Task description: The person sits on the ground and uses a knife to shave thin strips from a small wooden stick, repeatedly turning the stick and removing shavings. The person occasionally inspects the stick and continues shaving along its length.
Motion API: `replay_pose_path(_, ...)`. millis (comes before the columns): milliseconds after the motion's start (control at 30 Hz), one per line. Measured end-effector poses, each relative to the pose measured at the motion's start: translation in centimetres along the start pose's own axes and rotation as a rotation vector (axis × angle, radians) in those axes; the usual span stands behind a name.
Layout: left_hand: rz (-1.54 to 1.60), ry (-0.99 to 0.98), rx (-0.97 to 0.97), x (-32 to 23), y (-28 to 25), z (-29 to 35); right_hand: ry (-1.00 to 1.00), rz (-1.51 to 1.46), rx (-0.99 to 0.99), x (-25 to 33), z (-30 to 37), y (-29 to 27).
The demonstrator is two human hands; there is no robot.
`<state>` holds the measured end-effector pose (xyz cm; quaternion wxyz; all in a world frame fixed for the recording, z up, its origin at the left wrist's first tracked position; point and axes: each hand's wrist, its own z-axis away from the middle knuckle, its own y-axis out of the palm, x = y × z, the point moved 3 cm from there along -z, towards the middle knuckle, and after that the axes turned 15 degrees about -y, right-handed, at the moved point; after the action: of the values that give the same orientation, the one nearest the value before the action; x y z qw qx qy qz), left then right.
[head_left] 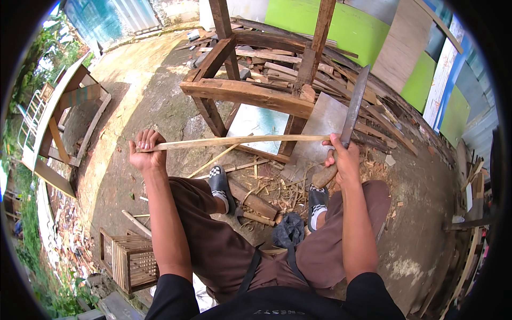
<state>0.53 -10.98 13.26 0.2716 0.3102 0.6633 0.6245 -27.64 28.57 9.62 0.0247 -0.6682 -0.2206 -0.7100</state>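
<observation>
While the left hand (pixel 145 153) curls its fingers (pixel 151 137) fully around one end of the pale wooden strip (pixel 234 141), the right hand (pixel 345 161) meets the other end, its fingers wrapped round the machete (pixel 356 105). Spanning both hands, the strip's long axis runs left to right, and the machete's blade points away beyond it. Both forearms (pixel 166 224) reach forward, well apart; neither hand is nearer.

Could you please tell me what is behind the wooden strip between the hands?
Behind the wooden strip are a pale panel, a wooden frame and a grey sheet; whatever it covers cannot be seen.
</observation>
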Motion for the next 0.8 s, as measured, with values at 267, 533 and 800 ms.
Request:
replay_pose_path(267,-0.181,0.311,-0.503,-1.2,-2.1,-0.6,-0.038,-0.023,0.051,0.6,0.6,-0.2)
replay_pose_path(533,-0.398,0.309,-0.585,0.3,-2.3,-1.2,0.025,-0.151,0.047,0.4,0.3,-1.2)
replay_pose_path(800,-0.583,0.232,-0.343,5.2,0.8,0.4,0.01,-0.282,-0.037,0.0,0.3,-2.2)
